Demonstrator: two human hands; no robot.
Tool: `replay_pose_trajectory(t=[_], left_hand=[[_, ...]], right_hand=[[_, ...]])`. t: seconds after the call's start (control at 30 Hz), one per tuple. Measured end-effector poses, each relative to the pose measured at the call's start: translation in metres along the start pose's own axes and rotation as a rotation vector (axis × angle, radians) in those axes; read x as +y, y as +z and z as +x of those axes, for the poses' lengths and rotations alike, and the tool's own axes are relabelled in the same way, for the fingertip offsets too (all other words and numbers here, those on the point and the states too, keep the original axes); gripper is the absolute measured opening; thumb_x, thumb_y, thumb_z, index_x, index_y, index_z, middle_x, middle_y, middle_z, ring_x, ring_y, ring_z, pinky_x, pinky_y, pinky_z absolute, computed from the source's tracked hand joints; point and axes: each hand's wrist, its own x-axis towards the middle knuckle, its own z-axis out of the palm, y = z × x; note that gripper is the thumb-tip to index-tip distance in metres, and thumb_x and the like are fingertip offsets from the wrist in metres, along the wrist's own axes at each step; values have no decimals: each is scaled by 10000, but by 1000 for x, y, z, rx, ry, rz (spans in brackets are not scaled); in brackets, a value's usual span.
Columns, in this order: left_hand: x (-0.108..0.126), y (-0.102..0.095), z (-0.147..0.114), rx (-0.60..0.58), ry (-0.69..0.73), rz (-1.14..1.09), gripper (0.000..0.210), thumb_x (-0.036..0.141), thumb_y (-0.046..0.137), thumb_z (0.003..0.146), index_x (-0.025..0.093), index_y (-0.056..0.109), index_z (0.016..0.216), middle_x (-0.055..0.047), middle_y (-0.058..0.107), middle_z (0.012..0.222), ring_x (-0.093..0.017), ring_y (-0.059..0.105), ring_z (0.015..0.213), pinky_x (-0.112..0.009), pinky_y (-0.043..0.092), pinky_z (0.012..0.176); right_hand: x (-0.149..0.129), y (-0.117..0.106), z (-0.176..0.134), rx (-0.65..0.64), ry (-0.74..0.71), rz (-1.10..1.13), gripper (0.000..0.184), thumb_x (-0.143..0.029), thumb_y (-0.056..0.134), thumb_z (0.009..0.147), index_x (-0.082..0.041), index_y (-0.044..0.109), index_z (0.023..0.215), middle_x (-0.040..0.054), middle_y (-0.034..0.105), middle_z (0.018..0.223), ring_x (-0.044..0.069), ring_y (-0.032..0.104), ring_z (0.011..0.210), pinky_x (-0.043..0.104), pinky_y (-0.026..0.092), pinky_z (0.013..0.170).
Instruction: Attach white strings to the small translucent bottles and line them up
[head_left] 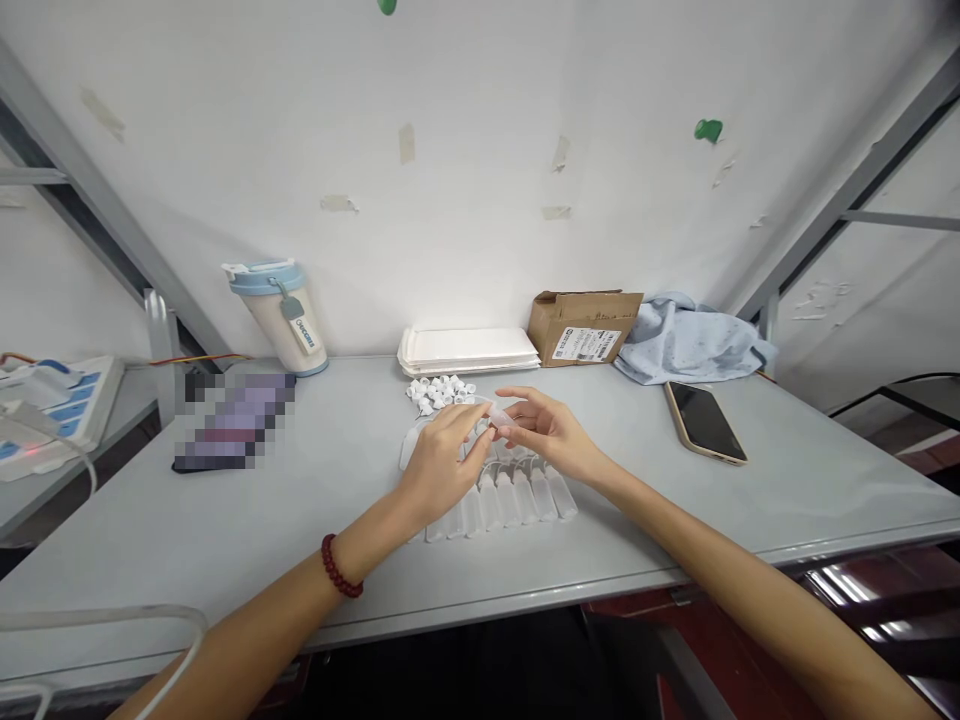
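Observation:
A small translucent plastic bottle (501,416) is held up between my two hands above the table. My right hand (553,430) grips it from the right between thumb and fingers. From the left, my left hand (442,458) pinches its other end with the fingertips, which partly hide it. Below the hands, several like squeeze bottles (511,500) lie side by side in a row, their necks pointing away from me. More bottles behind them are partly covered by my hands. Small white caps (439,392) form a loose pile just beyond my left hand.
On the grey table (315,530), a tumbler (277,318), white flat packs (469,350), a cardboard box (581,328) and a blue cloth (690,338) stand along the wall. A phone (705,422) lies right, a blurred purple item (236,422) left. A power strip (64,415) is far left.

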Motion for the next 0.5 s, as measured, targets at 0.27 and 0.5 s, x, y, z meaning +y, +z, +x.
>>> replay_pose_trajectory(t=[0.27, 0.5], left_hand=[[4, -3, 2, 34, -13, -115, 249, 228, 486, 873, 194, 640, 1065, -74, 673, 1055, -191, 606, 919, -288, 511, 703], [10, -10, 6, 0, -347, -304, 239, 323, 495, 864, 202, 675, 962, -33, 698, 936, -154, 626, 763, -239, 491, 623]], right_hand=[[-1, -1, 1, -92, 11, 82, 383, -307, 644, 793, -213, 559, 1154, 48, 676, 925, 188, 654, 888, 329, 511, 751], [1, -1, 1, -121, 10, 119, 341, -321, 648, 794, -216, 581, 1112, 53, 678, 982, 194, 666, 887, 318, 516, 719]])
